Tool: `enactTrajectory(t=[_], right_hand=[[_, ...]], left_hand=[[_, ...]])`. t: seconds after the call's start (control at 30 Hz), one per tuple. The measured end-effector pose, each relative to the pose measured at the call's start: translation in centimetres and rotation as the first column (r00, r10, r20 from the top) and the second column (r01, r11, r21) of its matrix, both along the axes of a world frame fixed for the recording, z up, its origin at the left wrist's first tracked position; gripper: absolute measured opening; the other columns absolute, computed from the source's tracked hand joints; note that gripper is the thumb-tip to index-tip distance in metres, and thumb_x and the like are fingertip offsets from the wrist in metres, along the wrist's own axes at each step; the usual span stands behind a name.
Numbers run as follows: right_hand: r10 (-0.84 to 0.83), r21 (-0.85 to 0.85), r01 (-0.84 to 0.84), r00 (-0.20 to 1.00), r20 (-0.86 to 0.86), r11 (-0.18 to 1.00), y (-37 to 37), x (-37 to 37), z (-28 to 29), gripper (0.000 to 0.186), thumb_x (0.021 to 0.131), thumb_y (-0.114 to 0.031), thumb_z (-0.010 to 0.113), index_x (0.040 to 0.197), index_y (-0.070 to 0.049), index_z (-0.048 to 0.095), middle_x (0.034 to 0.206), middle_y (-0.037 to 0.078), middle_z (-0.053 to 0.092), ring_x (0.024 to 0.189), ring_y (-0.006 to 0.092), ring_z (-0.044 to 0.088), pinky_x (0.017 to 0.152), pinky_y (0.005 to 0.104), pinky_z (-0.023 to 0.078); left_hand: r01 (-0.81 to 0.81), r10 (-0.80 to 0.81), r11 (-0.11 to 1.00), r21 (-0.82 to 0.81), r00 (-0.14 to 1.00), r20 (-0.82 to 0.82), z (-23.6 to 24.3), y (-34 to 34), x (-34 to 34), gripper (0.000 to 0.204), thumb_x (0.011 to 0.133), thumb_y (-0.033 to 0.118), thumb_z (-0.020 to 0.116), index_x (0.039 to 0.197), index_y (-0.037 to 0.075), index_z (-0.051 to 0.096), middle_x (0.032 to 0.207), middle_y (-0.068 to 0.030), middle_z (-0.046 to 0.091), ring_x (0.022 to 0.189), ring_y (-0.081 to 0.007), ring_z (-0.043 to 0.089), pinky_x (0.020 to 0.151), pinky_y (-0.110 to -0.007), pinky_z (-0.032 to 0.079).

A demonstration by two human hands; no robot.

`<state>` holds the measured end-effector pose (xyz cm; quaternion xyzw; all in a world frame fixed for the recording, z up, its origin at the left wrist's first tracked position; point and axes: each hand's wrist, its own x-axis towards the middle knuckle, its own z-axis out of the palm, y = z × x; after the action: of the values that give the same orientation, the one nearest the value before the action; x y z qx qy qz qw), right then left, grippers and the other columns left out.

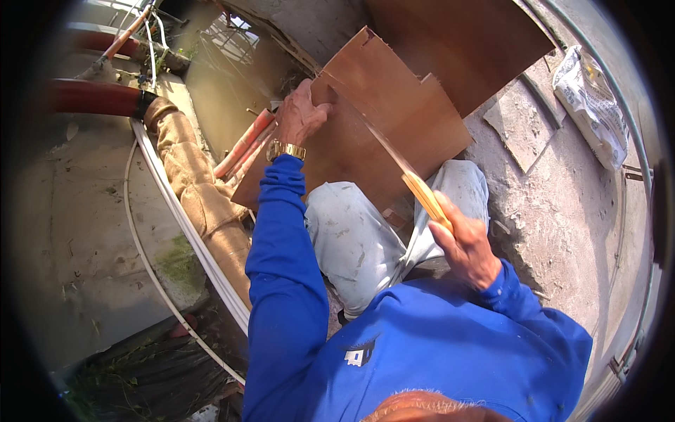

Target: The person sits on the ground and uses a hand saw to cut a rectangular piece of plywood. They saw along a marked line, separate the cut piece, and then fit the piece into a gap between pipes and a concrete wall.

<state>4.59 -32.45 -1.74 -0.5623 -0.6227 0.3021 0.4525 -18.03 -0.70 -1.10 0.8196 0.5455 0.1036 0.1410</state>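
A brown plywood sheet [394,119] rests tilted across my knees, its top edge notched. My left hand [301,112] grips the sheet's left edge near the top, a gold watch on the wrist. My right hand [467,246] is closed on the pale wooden handle of a handsaw [394,158]. The saw's thin blade runs up and to the left across the sheet's face toward my left hand. My grey, dust-stained trousers [358,239] show under the sheet.
A larger brown board [464,42] leans behind the sheet. A white sack [590,105] lies at the upper right on rough concrete. Red pipes [91,97], a white cable [176,218] and wrapped tan padding [204,204] run along the left.
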Motion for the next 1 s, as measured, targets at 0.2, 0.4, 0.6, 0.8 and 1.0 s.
enactTrajectory(t=[0.2, 0.4, 0.6, 0.8, 1.0], right_hand=[[-0.065, 0.291, 0.06, 0.998, 0.008, 0.955, 20.3, -4.4, -5.4, 0.049, 0.101, -0.036, 0.062, 0.136, -0.002, 0.052, 0.082, 0.025, 0.068, 0.077, 0.0417, 0.07, 0.068, 0.0451, 0.056], [0.004, 0.157, -0.008, 1.0, 0.026, 0.988, 17.3, -3.5, -5.3, 0.058, 0.1, -0.042, 0.062, 0.137, 0.0, 0.049, 0.084, 0.025, 0.068, 0.078, 0.0411, 0.07, 0.069, 0.0439, 0.056], [-0.005, -0.138, 0.006, 1.0, 0.007, 0.99, -3.3, 0.8, -1.6, 0.055, 0.099, -0.021, 0.063, 0.143, 0.008, 0.046, 0.108, 0.027, 0.071, 0.091, 0.0395, 0.074, 0.078, 0.0412, 0.058], [0.016, -0.009, -0.015, 0.991, 0.134, 1.0, 13.5, -2.0, -1.0, 0.034, 0.102, -0.027, 0.06, 0.125, -0.002, 0.06, 0.101, 0.026, 0.07, 0.082, 0.0396, 0.071, 0.065, 0.0464, 0.058], [-0.059, 0.368, 0.057, 0.998, -0.005, 0.928, 21.7, -5.6, -6.9, 0.053, 0.103, -0.044, 0.056, 0.135, -0.001, 0.053, 0.091, 0.027, 0.071, 0.085, 0.044, 0.071, 0.074, 0.046, 0.057]], left_hand=[[-0.012, 0.014, 0.999, 0.034, 0.997, -0.078, 0.4, 2.4, 1.1, 0.041, 0.074, 0.017, 0.062, 0.113, 0.004, 0.06, 0.105, -0.0281, 0.069, 0.104, -0.0523, 0.062, 0.088, -0.058, 0.05], [-0.05, 0.05, 0.999, -0.002, 0.998, -0.049, -1.7, 2.8, 0.9, 0.044, 0.077, 0.021, 0.067, 0.116, 0.004, 0.061, 0.108, -0.0276, 0.069, 0.107, -0.0504, 0.062, 0.091, -0.056, 0.05], [0.062, -0.063, 0.998, 0.025, 0.998, 0.024, -1.2, 1.7, -0.1, 0.055, 0.08, 0.028, 0.072, 0.125, 0.001, 0.059, 0.109, -0.0241, 0.071, 0.103, -0.0447, 0.066, 0.088, -0.05, 0.052], [0.003, -0.005, 1.0, -0.028, 0.995, -0.096, 1.0, 0.2, 1.6, 0.053, 0.08, 0.028, 0.071, 0.125, 0.003, 0.059, 0.109, -0.0255, 0.07, 0.104, -0.0448, 0.066, 0.088, -0.051, 0.052], [-0.008, 0.009, 0.998, 0.067, 1.0, -0.019, -0.1, 2.3, 0.4, 0.047, 0.076, 0.031, 0.072, 0.113, 0.004, 0.063, 0.109, -0.0258, 0.07, 0.106, -0.0482, 0.064, 0.09, -0.054, 0.052]])
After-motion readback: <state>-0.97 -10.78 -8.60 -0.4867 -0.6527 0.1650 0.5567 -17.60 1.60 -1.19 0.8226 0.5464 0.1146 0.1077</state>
